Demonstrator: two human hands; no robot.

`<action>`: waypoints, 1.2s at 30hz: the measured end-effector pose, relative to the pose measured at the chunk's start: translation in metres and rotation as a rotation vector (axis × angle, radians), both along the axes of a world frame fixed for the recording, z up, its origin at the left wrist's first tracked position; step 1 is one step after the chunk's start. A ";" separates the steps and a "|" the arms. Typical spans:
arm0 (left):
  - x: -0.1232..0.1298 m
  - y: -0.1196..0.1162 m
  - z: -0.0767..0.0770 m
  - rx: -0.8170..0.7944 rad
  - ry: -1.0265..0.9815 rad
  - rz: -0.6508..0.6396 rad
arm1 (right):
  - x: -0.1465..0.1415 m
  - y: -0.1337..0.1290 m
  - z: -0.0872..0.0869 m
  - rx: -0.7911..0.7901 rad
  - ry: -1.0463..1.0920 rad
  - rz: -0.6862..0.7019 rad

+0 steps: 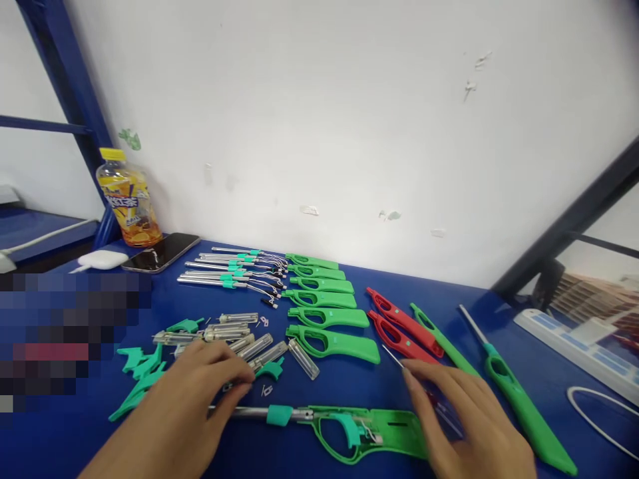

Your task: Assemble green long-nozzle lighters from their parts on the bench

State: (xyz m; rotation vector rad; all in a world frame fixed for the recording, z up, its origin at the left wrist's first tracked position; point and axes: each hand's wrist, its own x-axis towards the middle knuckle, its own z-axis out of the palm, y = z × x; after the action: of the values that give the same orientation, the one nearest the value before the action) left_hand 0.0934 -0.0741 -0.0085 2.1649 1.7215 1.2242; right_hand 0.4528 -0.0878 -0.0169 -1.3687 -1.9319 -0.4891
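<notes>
My right hand (472,416) comes in from the lower right, its thumb and forefinger closed on the shaft of a screwdriver (448,418), whose dark red and clear handle shows between them. Below lies an opened green lighter body (394,426) with a teal trigger (352,429), small wired parts and a metal tube (249,413) with a teal collar. My left hand (200,382) is over the tube's far left part, thumb and forefinger pinched together; what they hold, if anything, is hidden. Just beyond it are clear fuel tanks (257,347) and teal triggers (269,370).
Several green half shells (339,346) stand in a column, with wired metal tubes (212,281) to their left. Red shells (399,336) and a long green lighter (519,406) lie to the right. A phone (162,253), a drink bottle (130,209) and a power strip (574,346) sit farther out.
</notes>
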 end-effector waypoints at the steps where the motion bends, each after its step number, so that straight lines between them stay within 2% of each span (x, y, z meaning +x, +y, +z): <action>1: 0.005 0.001 0.003 -0.102 0.052 -0.072 | -0.016 0.006 0.010 -0.043 0.007 0.064; 3: 0.015 0.001 0.005 -0.233 0.114 -0.111 | -0.051 0.017 0.028 -0.135 0.013 0.153; 6: 0.023 0.003 0.000 -0.290 0.146 -0.083 | -0.096 0.032 0.045 -0.338 -0.099 0.155; 9: 0.023 0.007 -0.005 -0.357 0.201 -0.098 | -0.125 0.039 0.049 -0.484 -0.159 0.070; 12: 0.021 0.011 -0.004 -0.427 0.247 -0.144 | -0.136 0.039 0.046 -0.591 -0.155 0.035; 16: 0.028 0.013 0.004 -0.448 0.276 -0.147 | -0.137 0.038 0.038 -0.580 -0.161 0.039; 21: 0.036 0.009 0.014 -0.457 0.323 -0.109 | -0.127 0.039 0.035 -0.427 -0.217 0.031; 24: 0.035 0.003 0.016 -0.397 0.292 -0.098 | -0.112 0.039 0.039 -0.366 -0.109 0.068; 26: 0.035 -0.002 0.016 -0.297 0.195 -0.089 | -0.100 0.039 0.044 -0.411 -0.007 0.146; 29: 0.040 -0.008 0.016 -0.172 -0.025 -0.106 | -0.086 0.037 0.048 -0.568 0.069 0.283; 32: 0.045 -0.011 0.015 -0.151 -0.233 -0.131 | -0.077 0.036 0.050 -0.622 0.113 0.324; 36: 0.043 -0.011 0.009 -0.143 -0.384 -0.074 | -0.071 0.033 0.057 -0.635 0.136 0.395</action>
State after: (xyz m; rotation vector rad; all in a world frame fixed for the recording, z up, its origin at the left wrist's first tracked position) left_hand 0.1362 -0.0850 0.0003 1.7557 1.5048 1.3446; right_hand 0.3816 -0.0551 0.0402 -1.2791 -2.2614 0.4333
